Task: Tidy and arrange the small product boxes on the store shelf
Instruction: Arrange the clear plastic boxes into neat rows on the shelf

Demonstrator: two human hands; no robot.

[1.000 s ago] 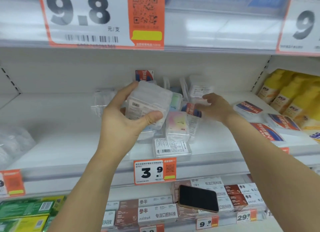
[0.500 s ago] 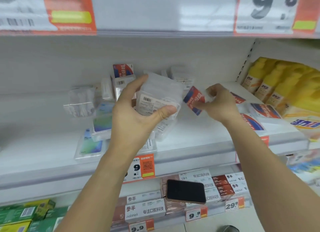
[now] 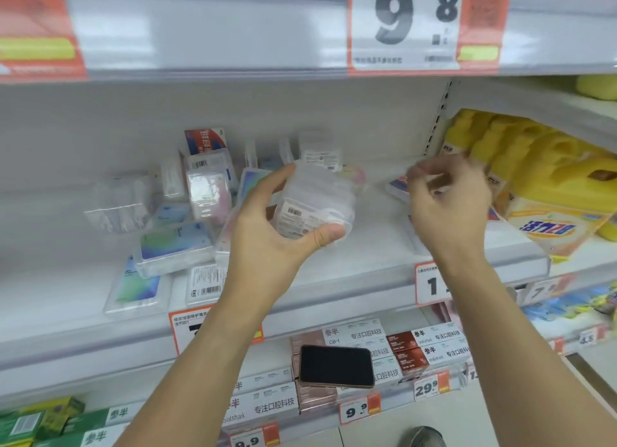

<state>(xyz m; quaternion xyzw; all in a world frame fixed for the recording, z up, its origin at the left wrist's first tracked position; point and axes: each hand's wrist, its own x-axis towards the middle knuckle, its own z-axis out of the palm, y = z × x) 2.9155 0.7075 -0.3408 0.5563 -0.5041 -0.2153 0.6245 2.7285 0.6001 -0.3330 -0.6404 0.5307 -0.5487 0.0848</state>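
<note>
My left hand [image 3: 267,243] grips a stack of clear plastic boxes [image 3: 317,199] between thumb and fingers, raised above the white shelf [image 3: 370,246]. My right hand [image 3: 450,206] is blurred over the right part of the shelf with its fingers curled; whether it holds anything is unclear. Just left of it a red-and-blue box [image 3: 397,184] lies flat on the shelf. More small boxes lie scattered to the left: a blue-green one [image 3: 173,243], a clear upright one [image 3: 208,183], a red-and-blue one [image 3: 205,141] at the back and a flat one [image 3: 133,286] at the front edge.
Yellow product packs [image 3: 534,166] fill the section to the right, past a shelf divider. A black phone [image 3: 335,365] lies on toothpaste cartons on the shelf below. Price tags hang along the shelf edges, and the shelf above overhangs closely.
The view has shifted right. My right hand, which held a red-and-blue box beside the stack, has swung right and is now blurred. My left hand keeps the stack.
</note>
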